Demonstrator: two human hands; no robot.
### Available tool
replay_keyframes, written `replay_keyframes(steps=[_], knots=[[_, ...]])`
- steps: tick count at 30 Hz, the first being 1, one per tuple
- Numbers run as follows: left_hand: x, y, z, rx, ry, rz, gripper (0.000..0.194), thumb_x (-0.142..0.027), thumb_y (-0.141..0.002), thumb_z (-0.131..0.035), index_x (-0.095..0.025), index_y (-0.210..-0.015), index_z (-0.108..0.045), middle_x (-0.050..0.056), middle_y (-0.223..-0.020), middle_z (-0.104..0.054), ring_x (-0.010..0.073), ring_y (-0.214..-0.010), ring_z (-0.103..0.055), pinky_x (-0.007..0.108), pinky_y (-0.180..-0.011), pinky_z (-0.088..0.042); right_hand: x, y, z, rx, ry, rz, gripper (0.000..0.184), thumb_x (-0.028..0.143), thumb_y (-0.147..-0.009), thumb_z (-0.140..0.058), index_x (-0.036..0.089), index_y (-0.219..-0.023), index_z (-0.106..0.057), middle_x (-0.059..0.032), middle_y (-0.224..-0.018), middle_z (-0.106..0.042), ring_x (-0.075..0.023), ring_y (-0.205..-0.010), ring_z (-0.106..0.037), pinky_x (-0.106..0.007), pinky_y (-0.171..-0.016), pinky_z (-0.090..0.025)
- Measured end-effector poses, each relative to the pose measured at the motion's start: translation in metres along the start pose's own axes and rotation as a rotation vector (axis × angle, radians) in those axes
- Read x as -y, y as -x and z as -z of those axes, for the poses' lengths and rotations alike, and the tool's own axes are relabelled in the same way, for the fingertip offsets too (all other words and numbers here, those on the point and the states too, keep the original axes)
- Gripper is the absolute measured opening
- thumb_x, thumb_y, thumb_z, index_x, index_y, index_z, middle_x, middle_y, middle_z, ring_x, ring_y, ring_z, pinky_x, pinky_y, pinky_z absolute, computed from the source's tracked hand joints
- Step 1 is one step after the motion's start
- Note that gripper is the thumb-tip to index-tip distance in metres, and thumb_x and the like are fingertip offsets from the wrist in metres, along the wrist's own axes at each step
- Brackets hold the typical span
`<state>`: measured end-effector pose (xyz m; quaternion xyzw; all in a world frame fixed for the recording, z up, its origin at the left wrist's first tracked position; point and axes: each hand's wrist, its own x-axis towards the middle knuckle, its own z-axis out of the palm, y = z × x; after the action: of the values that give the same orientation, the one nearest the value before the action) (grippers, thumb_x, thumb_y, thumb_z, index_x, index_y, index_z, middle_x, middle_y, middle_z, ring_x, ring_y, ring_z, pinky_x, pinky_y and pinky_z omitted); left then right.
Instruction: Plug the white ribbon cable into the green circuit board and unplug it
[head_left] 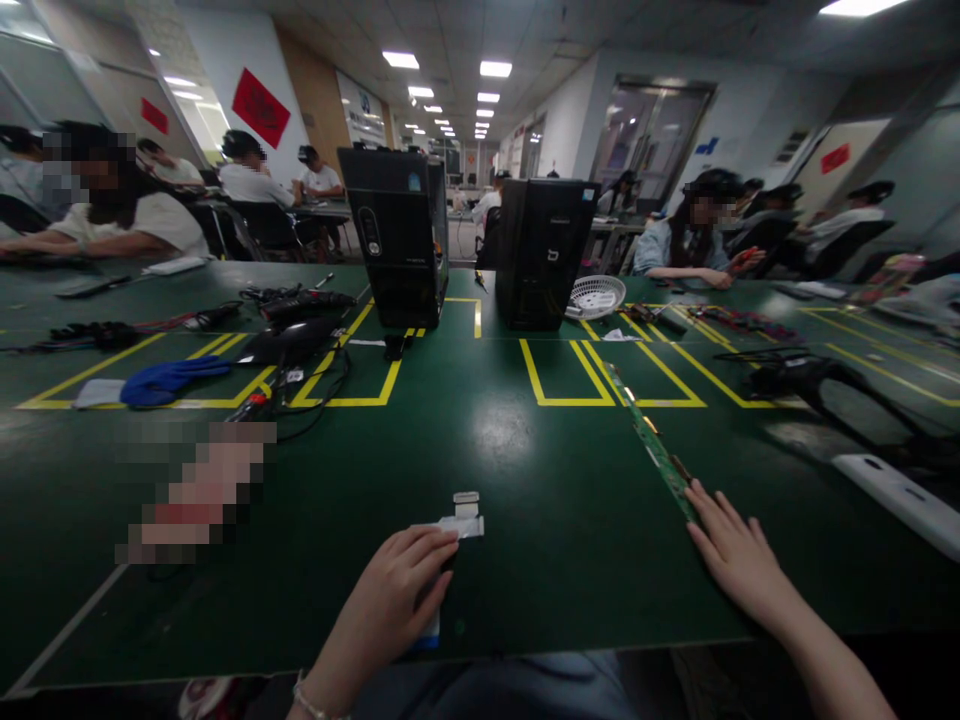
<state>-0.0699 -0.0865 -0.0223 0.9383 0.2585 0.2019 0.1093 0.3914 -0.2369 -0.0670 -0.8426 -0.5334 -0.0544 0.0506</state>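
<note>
My left hand (397,585) lies over a white flat ribbon cable (465,522) near the table's front edge, its fingers together and curled down onto it. The cable's connector end sticks out beyond the fingertips, and a blue end shows below the thumb; the middle is hidden under the palm. Further right, my right hand (739,555) has its fingers stretched and spread. Its fingertips touch the near end of a long, narrow green circuit board (656,450), which lies slanted away from me on the table.
Two black computer towers (394,240) stand at the back. On the left lie a blue glove (169,380), a black computer mouse (292,342) and dark cables. A white basket (598,296), black cables (840,385) and a white casing (900,500) are on the right. People sit beyond the table.
</note>
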Motion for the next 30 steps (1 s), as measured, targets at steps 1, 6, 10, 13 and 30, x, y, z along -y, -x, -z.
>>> replay_keyframes(steps=[1, 6, 10, 13, 30], knots=[[0.000, 0.000, 0.000, 0.002, 0.000, -0.001, 0.031, -0.017, -0.092, -0.052, -0.021, -0.121, -0.061, 0.007, -0.124, -0.065, 0.0255, -0.115, -0.057, 0.046, -0.095, -0.051, 0.003, 0.001, 0.002, 0.018, -0.012, 0.073, 0.058, 0.046, -0.094, -0.019, 0.026, -0.144, -0.039, -0.0046, -0.151, -0.036, -0.0273, -0.141, -0.027, -0.058, -0.109, -0.030], [0.000, -0.001, 0.002, 0.003, 0.003, 0.002, 0.031, -0.016, -0.092, -0.052, -0.021, -0.120, -0.062, 0.007, -0.123, -0.065, 0.0253, -0.115, -0.057, 0.046, -0.096, -0.051, 0.005, -0.001, 0.006, -0.035, -0.090, 0.248, 0.053, 0.041, -0.096, -0.024, 0.028, -0.144, -0.041, -0.0068, -0.156, -0.024, -0.0297, -0.142, -0.022, -0.057, -0.106, -0.034], [-0.001, -0.001, 0.003, 0.001, 0.005, 0.011, 0.031, -0.017, -0.092, -0.052, -0.021, -0.120, -0.062, 0.006, -0.123, -0.065, 0.0251, -0.115, -0.057, 0.046, -0.095, -0.051, 0.011, -0.003, 0.007, -0.179, -0.149, 0.243, 0.052, 0.036, -0.096, -0.029, 0.021, -0.144, -0.039, -0.0129, -0.156, -0.021, -0.0310, -0.141, -0.025, -0.056, -0.108, -0.033], [-0.001, 0.000, 0.003, 0.001, 0.006, 0.013, 0.031, -0.016, -0.091, -0.052, -0.021, -0.120, -0.062, 0.006, -0.124, -0.065, 0.0250, -0.115, -0.057, 0.045, -0.095, -0.051, 0.026, -0.003, 0.010, -0.153, -0.186, 0.312, 0.050, 0.039, -0.096, -0.033, 0.023, -0.142, -0.042, -0.0110, -0.154, -0.028, -0.0293, -0.141, -0.027, -0.053, -0.110, -0.031], [-0.003, -0.001, 0.005, -0.024, 0.030, 0.018, 0.031, -0.016, -0.090, -0.053, -0.022, -0.119, -0.062, 0.006, -0.122, -0.065, 0.0244, -0.112, -0.059, 0.046, -0.094, -0.051, 0.092, -0.060, 0.030, 0.114, -0.164, 0.530, 0.057, 0.054, -0.094, -0.038, 0.028, -0.145, -0.040, -0.0063, -0.154, -0.030, -0.0259, -0.140, -0.029, -0.051, -0.114, -0.025]])
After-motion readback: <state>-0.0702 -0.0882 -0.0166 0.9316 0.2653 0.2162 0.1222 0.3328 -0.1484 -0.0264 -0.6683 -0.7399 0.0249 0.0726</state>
